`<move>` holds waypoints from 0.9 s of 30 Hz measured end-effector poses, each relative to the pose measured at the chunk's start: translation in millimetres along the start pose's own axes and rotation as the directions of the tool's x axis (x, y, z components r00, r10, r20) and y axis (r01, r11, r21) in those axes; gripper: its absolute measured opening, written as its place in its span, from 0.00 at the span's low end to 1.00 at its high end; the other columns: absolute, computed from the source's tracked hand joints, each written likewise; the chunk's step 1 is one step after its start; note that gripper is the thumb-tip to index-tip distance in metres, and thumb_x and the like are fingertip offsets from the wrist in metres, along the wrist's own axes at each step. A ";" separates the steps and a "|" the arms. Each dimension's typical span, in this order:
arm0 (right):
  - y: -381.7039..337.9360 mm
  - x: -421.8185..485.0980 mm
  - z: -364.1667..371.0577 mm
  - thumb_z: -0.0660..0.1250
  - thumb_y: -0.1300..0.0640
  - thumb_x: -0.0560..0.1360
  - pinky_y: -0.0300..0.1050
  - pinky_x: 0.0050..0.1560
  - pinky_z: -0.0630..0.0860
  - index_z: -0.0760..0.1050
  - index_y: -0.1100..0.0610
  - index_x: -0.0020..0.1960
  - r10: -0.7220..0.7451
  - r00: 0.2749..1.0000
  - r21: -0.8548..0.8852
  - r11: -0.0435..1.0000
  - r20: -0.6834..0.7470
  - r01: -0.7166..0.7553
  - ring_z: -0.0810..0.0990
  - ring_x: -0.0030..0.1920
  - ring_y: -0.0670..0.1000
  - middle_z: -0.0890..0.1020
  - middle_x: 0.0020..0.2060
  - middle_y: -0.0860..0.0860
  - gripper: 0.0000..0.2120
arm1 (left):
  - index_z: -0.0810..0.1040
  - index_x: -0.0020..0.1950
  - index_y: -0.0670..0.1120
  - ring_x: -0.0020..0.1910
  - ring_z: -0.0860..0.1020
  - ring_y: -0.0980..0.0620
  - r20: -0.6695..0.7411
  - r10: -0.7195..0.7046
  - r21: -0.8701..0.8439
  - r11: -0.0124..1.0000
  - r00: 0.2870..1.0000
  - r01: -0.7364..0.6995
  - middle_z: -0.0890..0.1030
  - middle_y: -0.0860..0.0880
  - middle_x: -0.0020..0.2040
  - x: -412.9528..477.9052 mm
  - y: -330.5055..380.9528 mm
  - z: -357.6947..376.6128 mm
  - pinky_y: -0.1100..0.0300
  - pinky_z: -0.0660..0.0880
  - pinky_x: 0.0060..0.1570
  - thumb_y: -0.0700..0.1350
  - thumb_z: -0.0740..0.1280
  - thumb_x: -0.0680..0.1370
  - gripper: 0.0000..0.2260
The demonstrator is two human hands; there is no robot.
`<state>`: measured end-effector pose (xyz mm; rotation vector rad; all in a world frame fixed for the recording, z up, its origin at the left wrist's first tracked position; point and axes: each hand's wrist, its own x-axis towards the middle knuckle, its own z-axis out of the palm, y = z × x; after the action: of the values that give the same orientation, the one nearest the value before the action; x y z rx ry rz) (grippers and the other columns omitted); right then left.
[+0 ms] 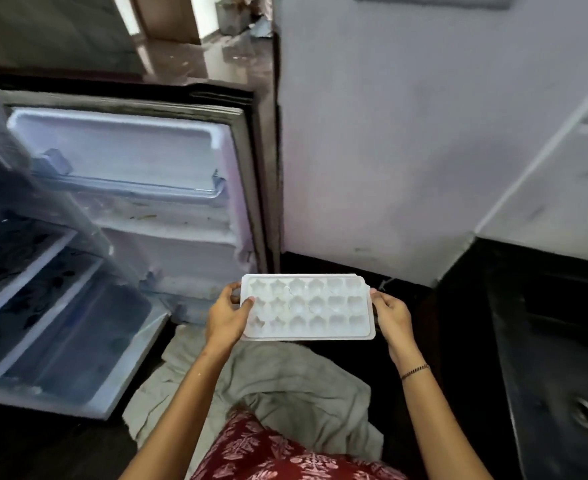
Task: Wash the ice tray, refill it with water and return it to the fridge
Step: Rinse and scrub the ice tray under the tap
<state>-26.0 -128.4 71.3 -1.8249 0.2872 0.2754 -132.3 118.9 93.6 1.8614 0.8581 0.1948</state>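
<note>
We held the light, stiff plastic ice tray (307, 307) level, left hand (228, 315) and right hand (391, 315) gripping its short ends.

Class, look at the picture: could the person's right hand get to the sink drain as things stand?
Probably not yet. The right hand grips one end of the ice tray, so it is busy. Nothing visible covers the sink or blocks its drain once that hand lets go.

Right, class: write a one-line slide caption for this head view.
Both hands, left and right, hold a white ice tray level before the open fridge.
</note>
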 end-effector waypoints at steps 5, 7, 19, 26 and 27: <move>3.1 -2.0 -55.4 0.59 0.44 0.78 0.47 0.51 0.77 0.81 0.54 0.54 0.062 0.990 0.075 0.996 -0.130 -0.052 0.81 0.48 0.48 0.83 0.46 0.49 0.18 | 0.74 0.62 0.43 0.48 0.78 0.45 0.153 0.065 0.044 0.996 0.986 -0.073 0.78 0.49 0.46 1.7 39.5 48.8 0.54 0.75 0.50 0.43 0.68 0.76 0.15; 2.9 -2.8 -73.5 0.60 0.46 0.78 0.47 0.53 0.77 0.79 0.54 0.57 0.066 0.982 0.112 0.993 -0.177 -0.047 0.80 0.50 0.48 0.83 0.49 0.49 0.16 | 0.74 0.62 0.45 0.49 0.79 0.45 0.205 0.094 0.074 0.991 0.974 -0.111 0.78 0.49 0.46 5.9 55.2 67.4 0.51 0.76 0.52 0.44 0.68 0.76 0.15; 3.9 10.0 -158.7 0.63 0.54 0.78 0.44 0.52 0.74 0.77 0.56 0.60 0.207 0.769 0.227 0.970 -0.605 -0.083 0.78 0.51 0.50 0.79 0.47 0.49 0.13 | 0.72 0.64 0.47 0.48 0.79 0.49 0.628 0.252 0.055 0.930 0.736 -0.364 0.79 0.49 0.52 45.5 157.4 201.9 0.50 0.76 0.54 0.46 0.67 0.77 0.16; 0.5 9.3 -187.9 0.64 0.54 0.76 0.42 0.45 0.71 0.77 0.49 0.54 0.323 0.534 0.363 0.931 -0.781 -0.032 0.77 0.44 0.46 0.79 0.44 0.47 0.07 | 0.72 0.66 0.44 0.44 0.77 0.53 0.794 0.300 -0.029 0.887 0.529 -0.460 0.79 0.45 0.56 52.3 207.7 281.9 0.62 0.72 0.41 0.42 0.65 0.78 0.17; 0.3 5.9 -189.6 0.65 0.55 0.76 0.41 0.44 0.70 0.77 0.48 0.53 0.336 0.510 0.376 0.926 -0.792 -0.026 0.76 0.42 0.45 0.79 0.43 0.46 0.07 | 0.71 0.67 0.44 0.45 0.77 0.52 0.813 0.296 -0.034 0.884 0.501 -0.466 0.79 0.45 0.57 50.7 212.3 289.2 0.62 0.73 0.42 0.42 0.65 0.78 0.17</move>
<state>-13.1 -311.5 119.2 -1.4600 1.1666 -0.5538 147.4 -108.3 131.4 2.0007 -0.2088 -0.4738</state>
